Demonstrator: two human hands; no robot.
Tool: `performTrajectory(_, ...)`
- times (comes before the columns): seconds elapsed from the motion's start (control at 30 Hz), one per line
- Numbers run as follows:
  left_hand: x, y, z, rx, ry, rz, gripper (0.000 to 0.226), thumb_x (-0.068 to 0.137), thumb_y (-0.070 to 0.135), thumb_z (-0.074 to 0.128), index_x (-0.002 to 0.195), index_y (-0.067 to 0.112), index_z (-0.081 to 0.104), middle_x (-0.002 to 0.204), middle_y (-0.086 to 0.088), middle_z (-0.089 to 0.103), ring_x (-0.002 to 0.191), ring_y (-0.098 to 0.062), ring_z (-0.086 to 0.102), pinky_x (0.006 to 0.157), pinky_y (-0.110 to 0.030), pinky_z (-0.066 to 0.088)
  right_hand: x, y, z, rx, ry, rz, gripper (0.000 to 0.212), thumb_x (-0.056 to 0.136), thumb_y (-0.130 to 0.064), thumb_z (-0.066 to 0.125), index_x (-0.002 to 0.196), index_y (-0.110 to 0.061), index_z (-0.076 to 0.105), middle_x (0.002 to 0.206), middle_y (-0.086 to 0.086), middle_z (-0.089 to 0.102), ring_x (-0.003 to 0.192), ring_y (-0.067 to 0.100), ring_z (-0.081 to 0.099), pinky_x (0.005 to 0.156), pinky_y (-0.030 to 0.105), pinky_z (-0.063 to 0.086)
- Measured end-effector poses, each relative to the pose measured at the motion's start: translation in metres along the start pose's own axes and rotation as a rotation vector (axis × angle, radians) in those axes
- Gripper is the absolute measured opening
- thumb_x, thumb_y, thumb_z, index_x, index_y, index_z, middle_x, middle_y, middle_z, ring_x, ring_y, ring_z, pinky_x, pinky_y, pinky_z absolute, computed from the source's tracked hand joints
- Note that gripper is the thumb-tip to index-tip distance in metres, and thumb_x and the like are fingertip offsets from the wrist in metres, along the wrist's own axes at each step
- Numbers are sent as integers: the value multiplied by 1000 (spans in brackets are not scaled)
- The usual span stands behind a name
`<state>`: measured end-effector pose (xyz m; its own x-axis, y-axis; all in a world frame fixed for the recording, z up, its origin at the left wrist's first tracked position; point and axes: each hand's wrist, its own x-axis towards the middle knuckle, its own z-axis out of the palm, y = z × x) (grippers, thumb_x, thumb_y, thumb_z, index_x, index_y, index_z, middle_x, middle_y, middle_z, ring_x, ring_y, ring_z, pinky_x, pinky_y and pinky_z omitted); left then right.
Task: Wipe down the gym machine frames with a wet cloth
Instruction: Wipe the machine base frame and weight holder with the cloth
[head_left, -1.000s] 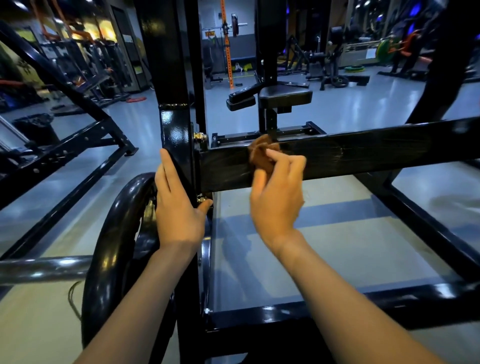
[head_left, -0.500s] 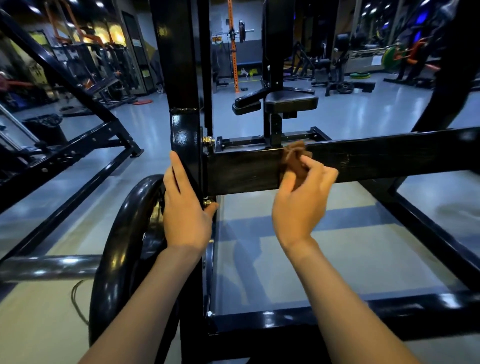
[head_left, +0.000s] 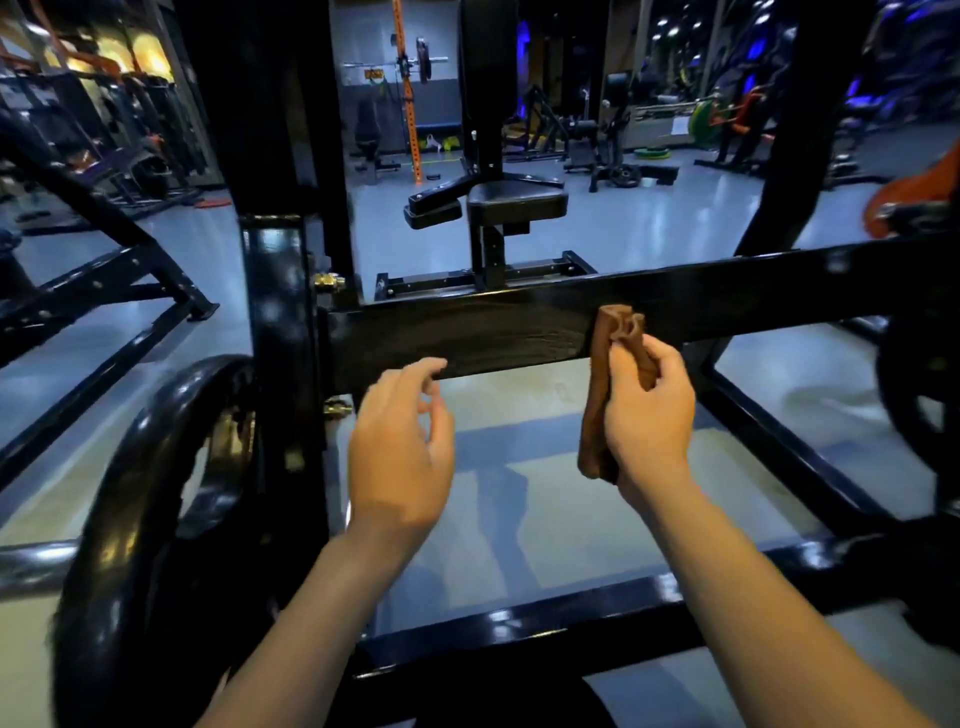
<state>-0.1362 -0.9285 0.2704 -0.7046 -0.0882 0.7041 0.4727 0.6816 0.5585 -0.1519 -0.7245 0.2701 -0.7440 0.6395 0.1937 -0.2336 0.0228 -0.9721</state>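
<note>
- The black crossbar of the gym machine frame runs level just above both hands, streaked where it looks wet
- A black weight plate stands on edge left of the left hand, beside the frame's upright post
- The left hand hangs free below the crossbar, fingers loosely curled, holding nothing
- The right hand grips the brown cloth, bunched; its top end lies against the crossbar's face
</note>
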Motion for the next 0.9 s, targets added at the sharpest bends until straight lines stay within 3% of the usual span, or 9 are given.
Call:
performTrajectory(0.1,-14,33,47,-233,-237,-233,20,95,9,63,97,26,74,81,13,67,73,-7,61,70,-27,53,9,-8,-39,180,-209,323,24,104,-38,60,119,-24,71,88,2,71,75,16,66,58,29,55)
performTrajectory(0.17,-21,55,76,-384,-361,-369,24,96,10,63,87,30,73,83,14,71,76,-5,64,73,-23,53,15,-10,-63,159,-272,442,25,102,-42,61,115,-24,73,88,3,74,75,17,68,64,31,57)
performTrajectory(0.27,-29,87,112,-641,-512,-600,18,102,25,60,91,26,73,92,7,74,87,-9,67,80,-24,54,22,-5,-89,153,-281,516,32,99,-45,60,113,-21,76,93,3,78,82,17,73,76,35,58)
performTrajectory(0.37,-38,102,142,-743,-684,-673,26,102,45,58,101,24,72,97,2,76,90,-8,71,79,-29,58,25,0,-102,105,-319,503,28,104,-31,54,112,-16,76,89,5,80,74,15,75,58,28,58)
performTrajectory(0.47,-43,97,157,-816,-668,-747,12,99,27,68,110,22,68,109,-3,76,97,-16,74,83,-33,60,30,10,-107,-5,-350,459,24,107,-25,54,119,-14,72,104,12,78,84,19,76,59,28,60)
performTrajectory(0.53,-44,85,158,-888,-625,-850,17,100,19,66,117,18,67,112,-5,76,95,-16,75,81,-30,61,31,16,-108,-40,-382,448,21,104,-26,61,117,-13,71,102,9,79,88,19,77,67,29,62)
performTrajectory(0.73,-48,57,156,-1026,-564,-1077,21,107,16,53,120,17,69,105,-3,78,91,-17,76,78,-40,63,36,26,-104,-143,-342,403,24,101,-31,66,113,-13,74,107,2,78,104,17,72,95,35,57)
performTrajectory(0.8,-48,51,155,-1062,-548,-1121,22,107,17,52,122,17,68,113,-4,76,105,-23,72,80,-42,61,37,27,-103,-196,-358,362,24,101,-35,65,114,-17,75,108,-1,78,103,16,72,95,33,56)
performTrajectory(0.9,-48,50,152,-1073,-564,-1085,23,106,17,54,125,19,67,112,-2,76,109,-25,71,82,-43,62,30,29,-99,-236,-463,356,29,97,-43,68,112,-19,76,102,-5,79,96,11,75,90,29,58)
